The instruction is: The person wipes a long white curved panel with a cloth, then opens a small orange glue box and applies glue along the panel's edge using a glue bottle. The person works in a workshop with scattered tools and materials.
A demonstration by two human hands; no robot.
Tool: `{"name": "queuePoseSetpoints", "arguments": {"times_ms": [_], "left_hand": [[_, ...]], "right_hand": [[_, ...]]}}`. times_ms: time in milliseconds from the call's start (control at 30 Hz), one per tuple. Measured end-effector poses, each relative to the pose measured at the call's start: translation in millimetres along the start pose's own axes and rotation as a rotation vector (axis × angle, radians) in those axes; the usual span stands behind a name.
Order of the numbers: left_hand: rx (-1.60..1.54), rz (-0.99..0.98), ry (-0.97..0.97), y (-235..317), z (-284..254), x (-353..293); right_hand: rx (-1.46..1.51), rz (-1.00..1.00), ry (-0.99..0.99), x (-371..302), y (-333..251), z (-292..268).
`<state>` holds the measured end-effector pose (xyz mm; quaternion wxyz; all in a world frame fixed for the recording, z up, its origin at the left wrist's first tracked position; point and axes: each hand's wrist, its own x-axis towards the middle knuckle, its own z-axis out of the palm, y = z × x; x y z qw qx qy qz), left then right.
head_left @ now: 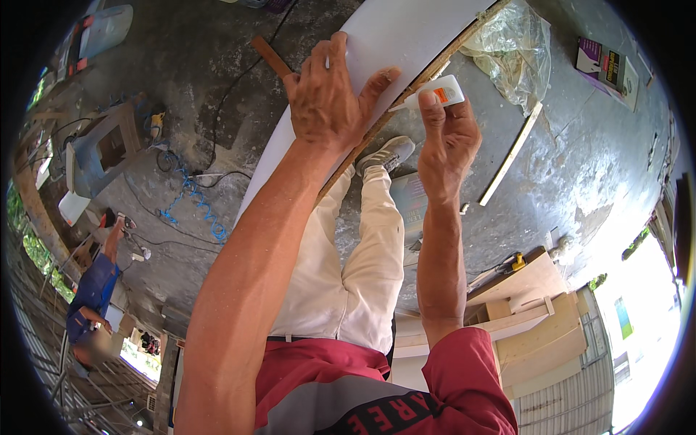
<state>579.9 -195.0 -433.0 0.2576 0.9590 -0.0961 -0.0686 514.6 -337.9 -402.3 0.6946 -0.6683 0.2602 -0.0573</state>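
Two bare hands work at the far centre of the head view: left hand (330, 98) lies spread flat, fingers splayed, pressing on a white laminated board (391, 43) that runs from far right toward near left. Right hand (447, 145) sits just right of it, fingers pinched around a small white glue bottle (438, 93) with an orange label, nozzle touching the board's raw wooden edge (428, 76). Clear plastic sheet (511, 51) lies far right on the concrete floor (580, 159), and another person in blue (94, 286) is well apart at left.
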Motion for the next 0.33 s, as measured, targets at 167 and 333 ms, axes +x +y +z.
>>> {"name": "queuePoseSetpoints", "arguments": {"times_ms": [167,333], "left_hand": [[0.006,0.004,0.007,-0.4,0.7,-0.6],[0.0,-0.006,-0.008,-0.1,0.2,-0.4]], "right_hand": [[-0.031,-0.011,-0.003,0.3,2.5,-1.8],[-0.027,-0.014,-0.011,0.2,1.6,-1.1]]}}
